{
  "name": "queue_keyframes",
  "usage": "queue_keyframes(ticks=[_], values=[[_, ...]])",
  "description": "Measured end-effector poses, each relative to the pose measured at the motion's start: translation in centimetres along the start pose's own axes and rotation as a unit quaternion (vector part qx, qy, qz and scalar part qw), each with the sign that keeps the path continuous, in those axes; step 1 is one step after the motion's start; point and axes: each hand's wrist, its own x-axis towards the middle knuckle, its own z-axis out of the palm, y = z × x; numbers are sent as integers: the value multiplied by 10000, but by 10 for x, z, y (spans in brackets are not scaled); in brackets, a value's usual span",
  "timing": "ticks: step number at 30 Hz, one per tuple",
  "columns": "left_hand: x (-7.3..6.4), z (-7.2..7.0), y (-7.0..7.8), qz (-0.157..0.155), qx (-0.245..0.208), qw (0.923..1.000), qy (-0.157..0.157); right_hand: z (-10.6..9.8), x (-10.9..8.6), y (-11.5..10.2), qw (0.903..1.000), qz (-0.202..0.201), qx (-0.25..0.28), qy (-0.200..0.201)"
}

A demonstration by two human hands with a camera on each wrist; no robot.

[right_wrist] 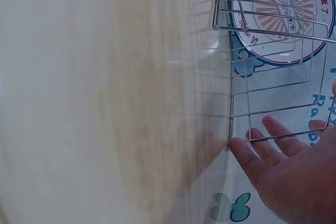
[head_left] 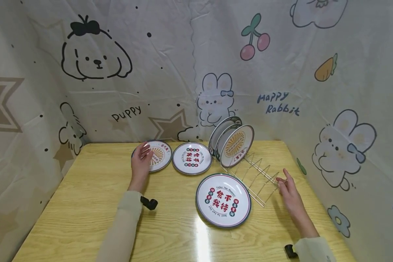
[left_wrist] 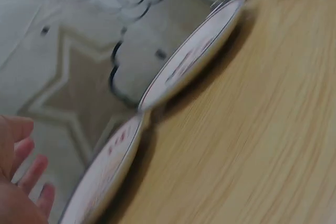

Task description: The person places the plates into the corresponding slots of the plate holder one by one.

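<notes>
Your grip is spread on both sides: left hand by the left plate, right hand at the near end of the wire rack.
The table runs wide to your left; the front plate lies just beside the rack, and the middle plate nearly touches the left one. Your left hand covers some rim; standing plates overlap too much to count.

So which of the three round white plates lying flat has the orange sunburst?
The leftmost one, a round white plate with a dark rim. The middle plate and the front plate instead have large red characters at their centres.
</notes>
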Motion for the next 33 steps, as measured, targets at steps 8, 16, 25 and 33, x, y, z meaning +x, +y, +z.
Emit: queue_keyframes(ticks=[8,16,25,33], values=[[8,-38,-18,-862,221,9905,1044,-1,-1,0,9999,-101,-14,105],[4,-43,-11,-1368,405,9831,1144,1,0,0,9997,-186,14,162],[3,-44,-12,-1796,568,9752,1165,1,-1,-1,9996,-191,83,169],[1,-47,-12,-1939,677,9729,1059,1,-1,-2,9997,-179,33,190]])
